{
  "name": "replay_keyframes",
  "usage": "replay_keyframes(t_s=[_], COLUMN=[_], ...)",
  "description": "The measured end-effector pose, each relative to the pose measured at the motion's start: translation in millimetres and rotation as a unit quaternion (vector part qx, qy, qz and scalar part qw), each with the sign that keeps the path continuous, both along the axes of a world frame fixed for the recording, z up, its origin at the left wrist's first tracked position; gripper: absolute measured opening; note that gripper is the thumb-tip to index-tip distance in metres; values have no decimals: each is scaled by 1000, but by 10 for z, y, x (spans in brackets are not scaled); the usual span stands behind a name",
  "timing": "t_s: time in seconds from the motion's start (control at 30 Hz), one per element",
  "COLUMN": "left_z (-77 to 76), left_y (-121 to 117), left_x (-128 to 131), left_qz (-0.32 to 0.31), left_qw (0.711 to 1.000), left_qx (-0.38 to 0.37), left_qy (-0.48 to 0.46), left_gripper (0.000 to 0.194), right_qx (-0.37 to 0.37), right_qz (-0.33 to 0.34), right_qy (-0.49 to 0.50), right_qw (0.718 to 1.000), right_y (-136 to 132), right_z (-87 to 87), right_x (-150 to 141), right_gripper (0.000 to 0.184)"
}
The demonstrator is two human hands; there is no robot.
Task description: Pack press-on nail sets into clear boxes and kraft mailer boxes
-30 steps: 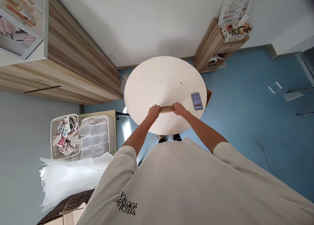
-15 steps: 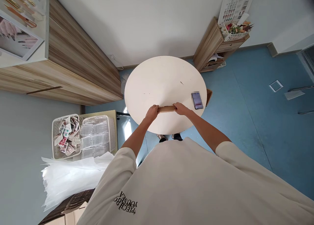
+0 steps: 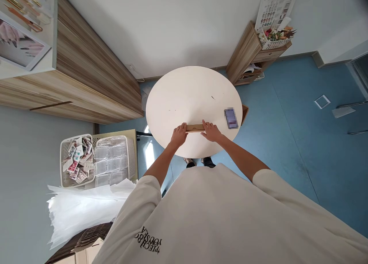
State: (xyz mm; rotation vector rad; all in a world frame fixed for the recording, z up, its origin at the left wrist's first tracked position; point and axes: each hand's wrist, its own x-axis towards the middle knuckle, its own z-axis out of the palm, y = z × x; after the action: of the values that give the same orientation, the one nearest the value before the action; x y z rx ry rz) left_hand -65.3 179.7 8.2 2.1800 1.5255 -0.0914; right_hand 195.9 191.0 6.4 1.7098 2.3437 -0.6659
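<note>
A small flat brown cardboard piece [image 3: 195, 127] lies on the round white table [image 3: 189, 91], near its front edge. My left hand [image 3: 178, 134] rests at its left end and my right hand [image 3: 211, 131] at its right end. Both hands lie flat with fingers stretched forward over the cardboard's ends, pressing on it rather than gripping it. A purple phone [image 3: 230, 117] lies on the table just right of my right hand.
A wooden cabinet [image 3: 86, 72] runs along the left. White baskets [image 3: 97, 160] of small packets and clear boxes stand at the lower left, above a heap of white sheets [image 3: 80, 210]. A wooden shelf unit [image 3: 250, 53] stands behind the table. Blue floor [image 3: 301, 133] spreads right.
My hands have slid back slightly toward me and flattened: they were curled round the cardboard's ends, and now the fingers lie spread on top of it. The cardboard lies lower on the table.
</note>
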Motion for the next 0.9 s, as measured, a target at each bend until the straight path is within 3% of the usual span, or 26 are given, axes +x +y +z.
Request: replay_keyframes(t_s=[0.23, 0.4, 0.53, 0.73, 0.9], left_z=[10, -13, -65, -214, -383], left_y=[-211, -143, -130, -333, -486], left_x=[81, 93, 74, 49, 11], left_qz=[24, 78, 104, 88, 63], left_qw=[999, 997, 994, 993, 994], left_qx=[12, -20, -22, -66, -90], left_qy=[32, 6, -34, -43, -22], left_gripper=[96, 77, 68, 64, 73], right_qx=[14, -34, -32, -66, -70], right_qz=[-30, -84, -106, -96, -71], right_qy=[-31, 30, 66, 60, 30], right_qw=[999, 995, 992, 991, 995], right_y=[-154, -83, -85, -262, -396], right_z=[-82, 3, 9, -185, -314], right_x=[-111, -148, -172, -150, -117], right_gripper=[84, 67, 57, 55, 58])
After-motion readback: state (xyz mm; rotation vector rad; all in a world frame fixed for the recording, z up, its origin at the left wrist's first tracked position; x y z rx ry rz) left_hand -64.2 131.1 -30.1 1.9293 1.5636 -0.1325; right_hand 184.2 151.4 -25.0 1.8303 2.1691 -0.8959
